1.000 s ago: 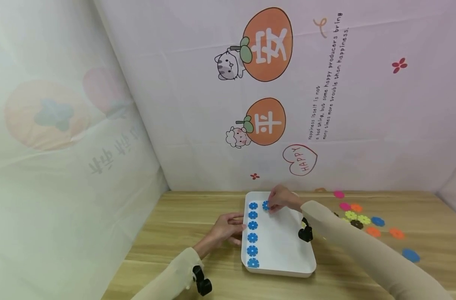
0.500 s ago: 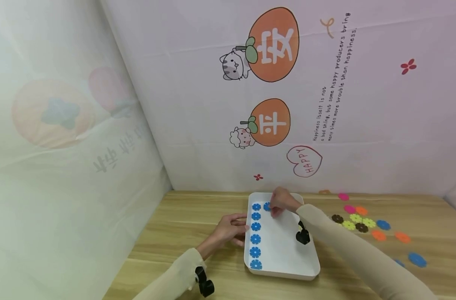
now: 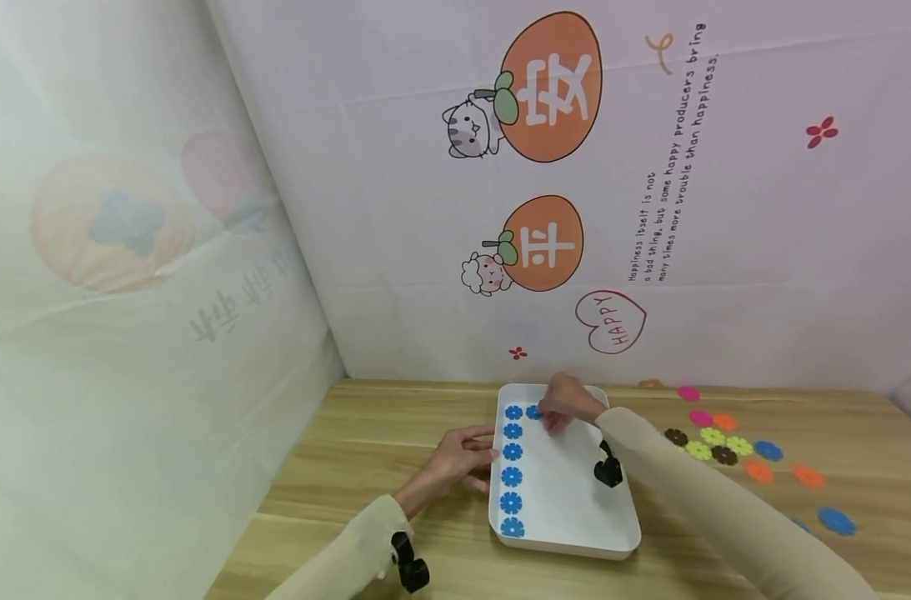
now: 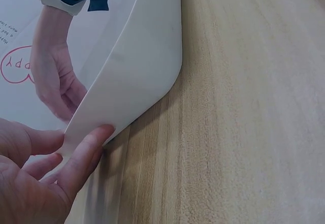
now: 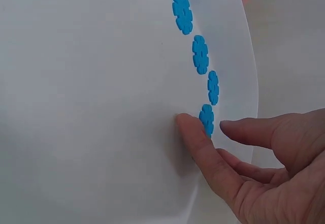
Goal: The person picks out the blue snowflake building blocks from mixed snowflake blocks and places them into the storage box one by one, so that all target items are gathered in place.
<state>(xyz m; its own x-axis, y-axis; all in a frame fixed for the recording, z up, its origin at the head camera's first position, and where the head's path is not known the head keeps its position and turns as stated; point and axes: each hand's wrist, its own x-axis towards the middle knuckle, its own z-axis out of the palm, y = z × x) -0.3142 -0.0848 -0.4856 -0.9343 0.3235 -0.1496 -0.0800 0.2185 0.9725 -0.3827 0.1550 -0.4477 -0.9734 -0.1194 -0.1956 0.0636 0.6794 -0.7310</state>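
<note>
A shallow white tray (image 3: pixel 575 517) stands on the wooden table. Blue flower-shaped plastic discs (image 3: pixel 512 477) form a column along its left side. My right hand (image 3: pixel 568 402) is at the tray's far end, over one more blue disc (image 5: pixel 206 118) beside the column's far end. In the right wrist view the index finger touches that disc, while the thumb stands slightly apart on its other side. Against the tray's left wall rests my left hand (image 3: pixel 455 458). The left wrist view shows its fingers (image 4: pixel 84 155) extended, touching the wall (image 4: pixel 122 76) and rim.
Right of the tray lie loose flower discs: yellow (image 3: pixel 713 436), brown (image 3: pixel 676 437), orange (image 3: pixel 758 472), pink (image 3: pixel 701 418) and blue (image 3: pixel 837 522). A printed white cloth (image 3: pixel 395 208) rises behind the table, and another hangs at the left.
The head view has shifted slightly, moving the scene to the right. My right hand has come a little closer to the blue column. The left hand stays at the tray's wall.
</note>
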